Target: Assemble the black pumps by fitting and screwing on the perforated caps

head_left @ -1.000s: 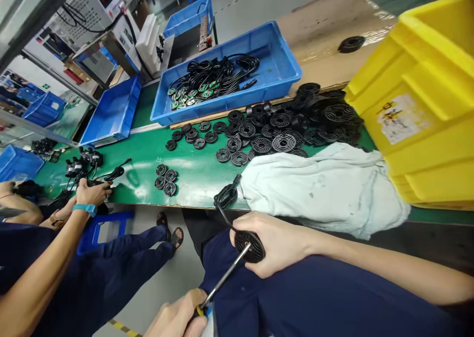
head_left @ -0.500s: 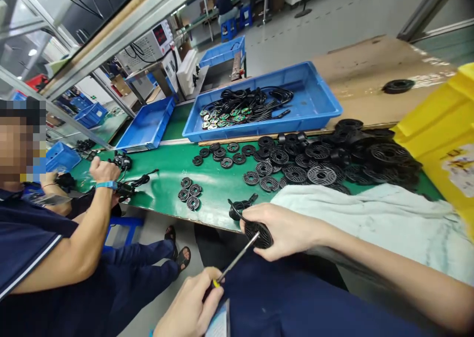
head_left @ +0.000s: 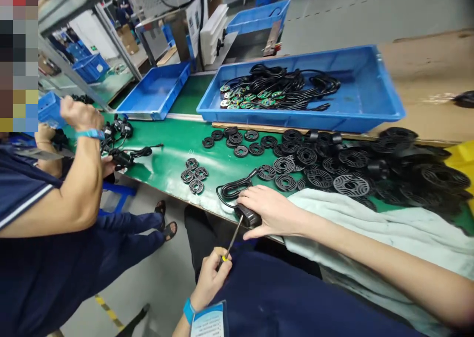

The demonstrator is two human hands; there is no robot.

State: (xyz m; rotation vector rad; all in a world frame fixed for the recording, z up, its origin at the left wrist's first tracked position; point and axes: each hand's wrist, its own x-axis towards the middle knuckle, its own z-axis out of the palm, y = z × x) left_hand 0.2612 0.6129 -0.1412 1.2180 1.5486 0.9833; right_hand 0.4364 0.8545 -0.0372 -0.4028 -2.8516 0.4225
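My left hand (head_left: 211, 277) is closed round the handle of a screwdriver (head_left: 234, 236), a yellow ring showing at the base of its metal shaft. The shaft slants up to a black housing (head_left: 249, 217) at the table's front edge. Over that housing lies my right hand (head_left: 268, 209), gripping it with the fingers on top and the thumb on the near side. A coiled black cable (head_left: 237, 188) rests on the green table just behind it. Whether the screwdriver's tip sits in the housing or only touches it, I cannot tell.
Slotted black discs (head_left: 351, 185) are heaped behind my right arm, beside a pale cloth (head_left: 340, 208). A small group of discs (head_left: 196, 186) lies left of the cable. Beyond stands a blue tray (head_left: 296, 117) of cables and circuit boards. A co-worker's arm (head_left: 79, 189) is at left.
The housing has tipped over and now rests lower against the table edge, my right hand on top of it. My left hand and the screwdriver have followed. The view has shifted.
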